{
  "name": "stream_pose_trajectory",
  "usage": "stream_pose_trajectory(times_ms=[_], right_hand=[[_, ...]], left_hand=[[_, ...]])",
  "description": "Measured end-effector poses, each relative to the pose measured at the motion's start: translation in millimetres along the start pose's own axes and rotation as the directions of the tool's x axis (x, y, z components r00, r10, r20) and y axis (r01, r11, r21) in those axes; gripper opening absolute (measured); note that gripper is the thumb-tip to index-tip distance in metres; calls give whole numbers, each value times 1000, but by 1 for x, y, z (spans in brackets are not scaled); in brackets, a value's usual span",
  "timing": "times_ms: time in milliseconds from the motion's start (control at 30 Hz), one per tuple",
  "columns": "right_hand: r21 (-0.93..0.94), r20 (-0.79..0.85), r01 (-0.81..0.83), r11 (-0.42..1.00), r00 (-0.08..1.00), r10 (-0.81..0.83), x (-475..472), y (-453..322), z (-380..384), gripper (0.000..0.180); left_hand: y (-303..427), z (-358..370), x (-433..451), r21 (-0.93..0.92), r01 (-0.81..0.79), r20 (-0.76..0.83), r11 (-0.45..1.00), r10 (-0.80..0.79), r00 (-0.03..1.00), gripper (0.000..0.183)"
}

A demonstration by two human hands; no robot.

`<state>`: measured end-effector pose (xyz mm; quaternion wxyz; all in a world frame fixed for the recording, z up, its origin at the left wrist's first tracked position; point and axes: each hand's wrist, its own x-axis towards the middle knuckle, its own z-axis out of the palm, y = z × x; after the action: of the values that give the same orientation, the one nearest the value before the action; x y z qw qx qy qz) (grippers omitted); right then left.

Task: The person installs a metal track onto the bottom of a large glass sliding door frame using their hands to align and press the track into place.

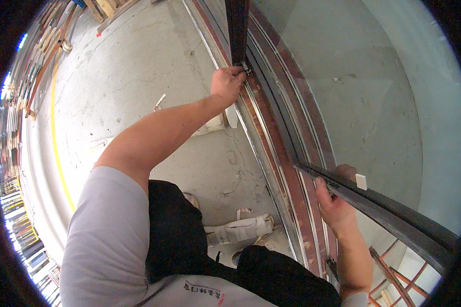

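A large glass pane [368, 107] in a dark frame stands over a rail bed with several metal tracks [271, 134]. My left hand [227, 85] reaches to the foot of a dark upright profile [238, 30]. Its thumb and fingertips pinch at a small metal fitting [246, 68] there, partly covered by the fingers. Lower right, my right hand [336, 207] grips a dark frame bar [384, 215], thumb against the near side; the other fingers are largely hidden. A small white block [361, 182] sits against the glass just above this bar.
A wrapped pale bundle [242, 230] lies on the concrete floor [146, 65] by my feet. Racks of long profiles [42, 57] line the far left, past a yellow floor line [54, 134]. A rusty metal frame [397, 272] stands lower right, wooden pieces [107, 7] at the top.
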<state>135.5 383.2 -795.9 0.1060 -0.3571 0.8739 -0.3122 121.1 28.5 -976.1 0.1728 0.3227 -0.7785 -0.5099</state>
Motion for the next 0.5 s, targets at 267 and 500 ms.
stream_pose_trajectory(times_ms=[267, 500], right_hand=[[-18, -21, 33, 999, 999, -33, 6, -4, 1, 26], [-58, 68, 291, 955, 956, -286, 19, 17, -15, 35]], left_hand=[[2, -4, 5, 109, 44, -29, 993, -41, 999, 28], [13, -15, 7, 444, 92, -58, 891, -74, 996, 33]])
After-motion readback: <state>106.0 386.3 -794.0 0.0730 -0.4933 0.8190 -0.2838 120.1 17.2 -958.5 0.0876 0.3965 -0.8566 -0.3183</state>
